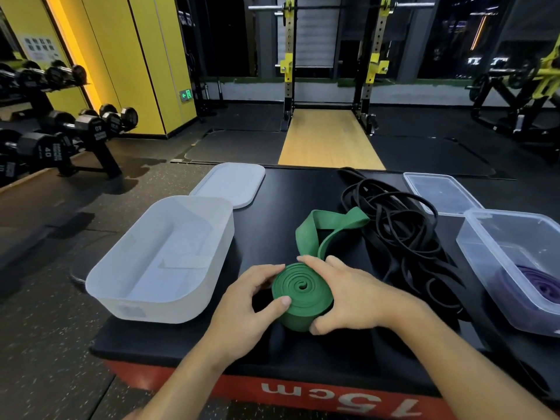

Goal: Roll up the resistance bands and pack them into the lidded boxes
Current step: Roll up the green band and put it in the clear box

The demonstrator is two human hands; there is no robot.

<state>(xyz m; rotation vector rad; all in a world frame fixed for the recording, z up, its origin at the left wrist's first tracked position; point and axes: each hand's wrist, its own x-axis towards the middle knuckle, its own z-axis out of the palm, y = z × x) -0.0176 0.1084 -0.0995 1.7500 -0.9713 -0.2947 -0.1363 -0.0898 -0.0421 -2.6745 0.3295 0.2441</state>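
Observation:
A green resistance band (303,294) lies partly wound into a tight coil on the black platform (272,207), its loose tail trailing back toward the middle. My left hand (248,307) grips the coil's left side with thumb and fingers. My right hand (348,295) curls round its right side and top. An open white box (121,283) stands to the left, its white lid (233,183) behind it. A clear box (485,237) at the right holds a rolled purple band (539,283). A tangle of black bands (400,231) lies between.
A clear lid (439,192) lies behind the clear box. The platform's red front edge (212,386) reads 15 cm. A dumbbell rack (60,131) stands on the floor at the left, a squat rack (333,71) straight ahead.

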